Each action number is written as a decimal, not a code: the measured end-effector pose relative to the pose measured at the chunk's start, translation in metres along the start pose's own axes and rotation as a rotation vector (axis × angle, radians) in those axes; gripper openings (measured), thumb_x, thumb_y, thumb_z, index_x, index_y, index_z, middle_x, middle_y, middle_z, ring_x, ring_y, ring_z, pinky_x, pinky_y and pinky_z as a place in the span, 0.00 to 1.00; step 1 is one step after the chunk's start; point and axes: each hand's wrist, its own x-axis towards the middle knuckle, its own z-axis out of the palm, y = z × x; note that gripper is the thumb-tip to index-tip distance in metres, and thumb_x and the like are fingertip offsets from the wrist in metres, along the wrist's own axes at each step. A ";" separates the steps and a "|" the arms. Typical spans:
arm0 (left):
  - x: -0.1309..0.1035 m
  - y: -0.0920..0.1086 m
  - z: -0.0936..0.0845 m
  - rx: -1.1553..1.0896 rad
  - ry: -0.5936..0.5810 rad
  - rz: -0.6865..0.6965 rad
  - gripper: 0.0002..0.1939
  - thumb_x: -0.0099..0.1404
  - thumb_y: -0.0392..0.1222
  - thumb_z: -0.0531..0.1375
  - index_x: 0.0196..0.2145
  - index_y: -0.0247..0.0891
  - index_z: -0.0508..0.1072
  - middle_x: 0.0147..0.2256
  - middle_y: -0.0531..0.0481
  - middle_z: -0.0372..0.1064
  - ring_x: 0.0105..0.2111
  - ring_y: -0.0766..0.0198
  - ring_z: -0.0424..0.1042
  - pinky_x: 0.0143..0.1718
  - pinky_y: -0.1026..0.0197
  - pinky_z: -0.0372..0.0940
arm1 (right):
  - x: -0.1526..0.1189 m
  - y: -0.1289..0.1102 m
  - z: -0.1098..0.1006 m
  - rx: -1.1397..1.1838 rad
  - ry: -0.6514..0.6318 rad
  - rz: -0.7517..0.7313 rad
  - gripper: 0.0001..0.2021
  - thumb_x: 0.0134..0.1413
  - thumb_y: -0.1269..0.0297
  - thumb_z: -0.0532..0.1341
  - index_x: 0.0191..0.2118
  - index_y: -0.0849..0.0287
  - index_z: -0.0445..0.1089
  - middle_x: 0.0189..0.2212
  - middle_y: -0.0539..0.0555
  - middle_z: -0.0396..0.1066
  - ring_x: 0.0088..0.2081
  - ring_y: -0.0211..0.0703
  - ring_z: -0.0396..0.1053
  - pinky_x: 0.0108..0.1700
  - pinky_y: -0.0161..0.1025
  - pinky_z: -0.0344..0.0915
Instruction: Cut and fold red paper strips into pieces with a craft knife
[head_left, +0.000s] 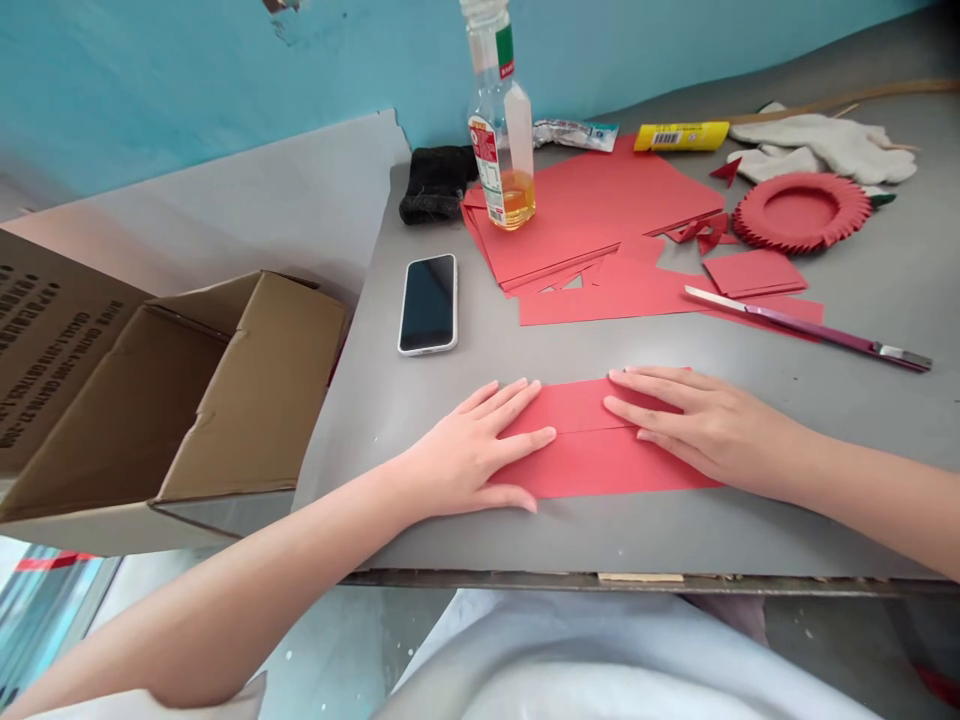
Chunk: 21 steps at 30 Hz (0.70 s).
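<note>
A red paper strip (592, 455) lies flat near the table's front edge, with a line running lengthwise across its middle. My left hand (487, 450) rests on its left end, fingers spread. On the right end lies my right hand (697, 420), its fingers stretched out flat and slightly apart. Neither hand grips the paper; both lie on top of it. Beyond them are a long red strip (600, 305) and a purple-handled craft knife (810, 328) with its blade showing.
A glass bottle (504, 130) stands on red paper sheets (600, 205). Around are a phone (428, 303), a yellow tube (681, 136), white gloves (832, 145) and a round red folded-paper piece (802, 212). An open cardboard box (251, 390) sits left of the table (465, 545).
</note>
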 end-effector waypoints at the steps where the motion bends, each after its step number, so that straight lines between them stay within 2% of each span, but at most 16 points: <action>1: -0.004 -0.004 -0.001 0.002 -0.006 0.005 0.36 0.60 0.65 0.49 0.59 0.41 0.57 0.64 0.36 0.33 0.63 0.47 0.38 0.60 0.43 0.42 | -0.001 0.001 -0.001 -0.007 -0.015 -0.021 0.19 0.59 0.67 0.52 0.56 0.52 0.62 0.58 0.57 0.57 0.57 0.48 0.57 0.54 0.47 0.59; 6: -0.025 -0.018 -0.006 0.022 -0.053 0.019 0.32 0.61 0.62 0.50 0.58 0.42 0.59 0.64 0.39 0.32 0.63 0.49 0.38 0.60 0.45 0.44 | -0.002 0.005 -0.007 -0.017 -0.113 -0.097 0.22 0.58 0.63 0.53 0.58 0.45 0.58 0.61 0.58 0.48 0.59 0.53 0.52 0.54 0.52 0.57; 9: -0.035 -0.025 -0.012 0.043 -0.060 0.042 0.30 0.62 0.61 0.51 0.56 0.40 0.62 0.64 0.38 0.35 0.62 0.49 0.41 0.60 0.46 0.44 | -0.001 0.006 -0.011 -0.024 -0.130 -0.121 0.22 0.57 0.58 0.53 0.58 0.44 0.57 0.62 0.57 0.46 0.58 0.55 0.53 0.53 0.54 0.58; 11: -0.040 -0.029 -0.021 0.074 -0.051 0.060 0.29 0.62 0.61 0.51 0.53 0.39 0.65 0.63 0.37 0.41 0.61 0.49 0.45 0.60 0.46 0.46 | 0.000 0.007 -0.011 -0.031 -0.117 -0.131 0.22 0.57 0.57 0.54 0.58 0.44 0.58 0.62 0.58 0.48 0.57 0.56 0.55 0.52 0.54 0.60; 13: -0.042 -0.032 -0.033 0.133 -0.016 0.090 0.25 0.62 0.59 0.52 0.45 0.37 0.71 0.59 0.36 0.53 0.59 0.50 0.54 0.59 0.46 0.49 | 0.001 0.007 -0.011 -0.032 -0.095 -0.137 0.21 0.56 0.55 0.54 0.56 0.46 0.61 0.61 0.59 0.49 0.56 0.57 0.56 0.51 0.55 0.60; 15: -0.036 -0.030 -0.045 0.201 0.081 0.116 0.19 0.65 0.53 0.52 0.33 0.35 0.74 0.50 0.39 0.67 0.53 0.53 0.63 0.58 0.48 0.53 | 0.002 0.007 -0.011 -0.028 -0.080 -0.141 0.21 0.56 0.54 0.55 0.56 0.47 0.62 0.61 0.59 0.50 0.56 0.58 0.57 0.52 0.54 0.60; 17: -0.020 -0.020 -0.050 0.237 0.238 0.105 0.17 0.67 0.45 0.51 0.29 0.35 0.73 0.41 0.44 0.73 0.49 0.58 0.68 0.56 0.54 0.57 | 0.002 0.006 -0.011 -0.028 -0.073 -0.145 0.22 0.55 0.54 0.55 0.56 0.47 0.62 0.60 0.59 0.51 0.56 0.58 0.57 0.53 0.53 0.59; 19: 0.005 -0.003 -0.042 0.221 0.327 0.049 0.16 0.68 0.44 0.49 0.36 0.33 0.74 0.46 0.42 0.71 0.52 0.59 0.65 0.57 0.56 0.56 | 0.003 0.004 -0.012 -0.039 -0.070 -0.145 0.22 0.55 0.53 0.55 0.56 0.48 0.62 0.59 0.60 0.52 0.56 0.58 0.57 0.53 0.53 0.59; 21: 0.030 0.016 -0.024 0.158 0.308 0.022 0.22 0.68 0.48 0.48 0.49 0.27 0.68 0.55 0.37 0.60 0.58 0.54 0.55 0.58 0.54 0.53 | 0.004 0.002 -0.013 -0.055 -0.072 -0.146 0.22 0.55 0.53 0.54 0.56 0.50 0.63 0.59 0.62 0.54 0.56 0.57 0.56 0.53 0.53 0.59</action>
